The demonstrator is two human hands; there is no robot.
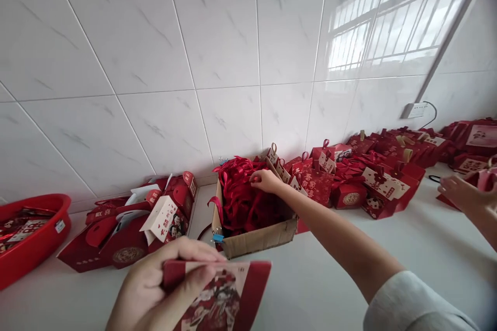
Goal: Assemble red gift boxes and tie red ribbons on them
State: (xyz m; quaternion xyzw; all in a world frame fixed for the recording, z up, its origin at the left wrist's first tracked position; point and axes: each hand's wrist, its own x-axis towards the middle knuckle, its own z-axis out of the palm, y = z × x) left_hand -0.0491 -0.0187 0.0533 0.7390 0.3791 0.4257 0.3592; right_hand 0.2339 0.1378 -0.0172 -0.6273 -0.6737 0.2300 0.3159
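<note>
Touching the hands (149, 287): red box (223, 297), ribbons (248, 207)

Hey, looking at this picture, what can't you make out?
All in the head view:
Lower part of the printed red carton in the left hand: cut off by the bottom edge.
Floor of the cardboard box: hidden under red ribbons.
Whether the right hand grips a ribbon: too small.
Left side of the red basin: cut off by the left edge.

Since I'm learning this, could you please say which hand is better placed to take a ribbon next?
Probably the right hand: it is at the red ribbons, while the left hand is occupied holding a printed box.
</note>
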